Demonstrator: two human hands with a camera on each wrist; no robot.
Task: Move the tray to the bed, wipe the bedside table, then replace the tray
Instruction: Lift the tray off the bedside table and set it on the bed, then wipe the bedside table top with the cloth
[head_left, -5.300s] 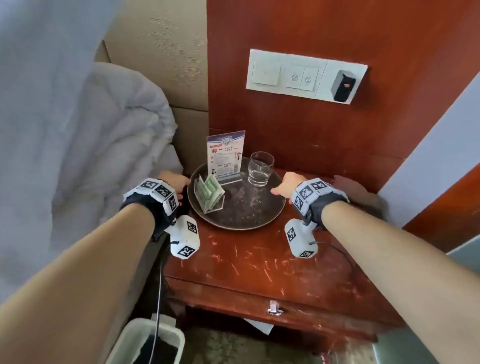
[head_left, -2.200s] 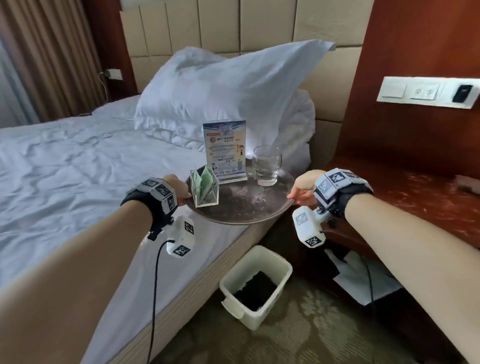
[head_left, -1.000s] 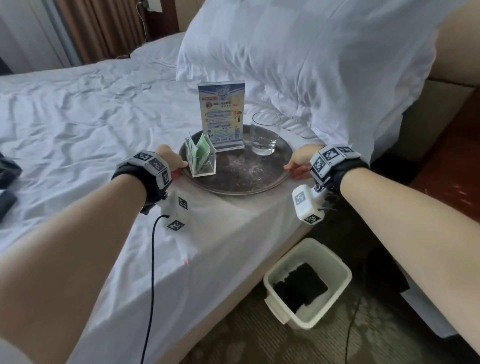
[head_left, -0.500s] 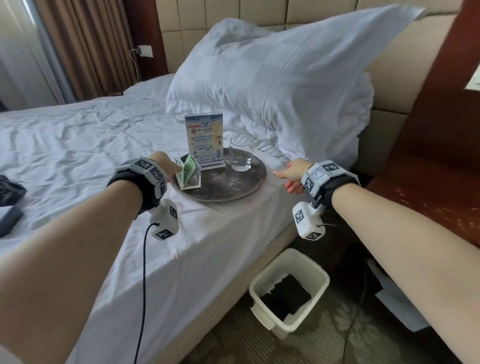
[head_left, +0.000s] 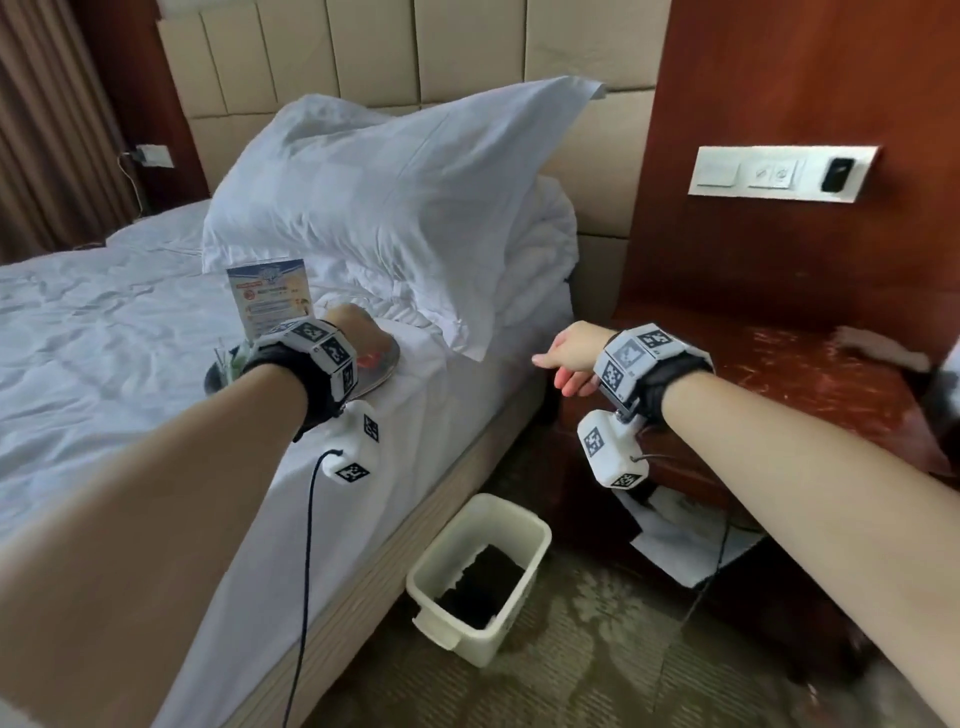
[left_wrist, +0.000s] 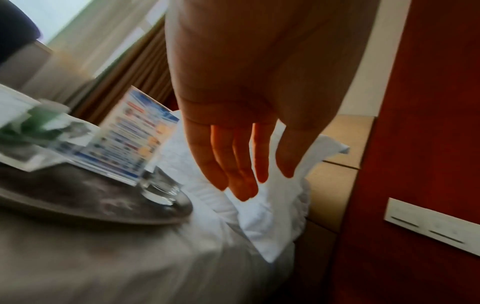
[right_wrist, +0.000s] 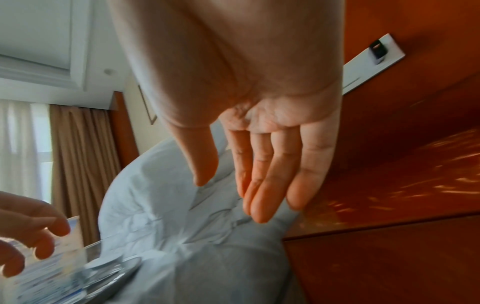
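Note:
The round dark metal tray (head_left: 383, 364) lies on the white bed (head_left: 104, 364) near the pillow, mostly hidden behind my left wrist. On it stand a blue printed sign card (head_left: 270, 299), a glass (left_wrist: 161, 189) and a clear holder of green packets (left_wrist: 39, 131). My left hand (left_wrist: 241, 174) hovers just above the tray (left_wrist: 91, 205), fingers straight, holding nothing. My right hand (head_left: 569, 358) hangs empty and relaxed in the gap between the bed and the red-brown bedside table (head_left: 779, 374). In the right wrist view its fingers (right_wrist: 265, 185) are straight.
A white cloth (head_left: 878, 345) lies at the back right of the scratched table top. A white waste bin (head_left: 480, 571) stands on the carpet between bed and table. A large white pillow (head_left: 395, 208) leans on the padded headboard. A switch panel (head_left: 779, 174) is on the wood wall.
Both hands carried the tray from the bedside table and set it on the bed. They have now let go and lifted off, the right hand swinging towards the bedside table.

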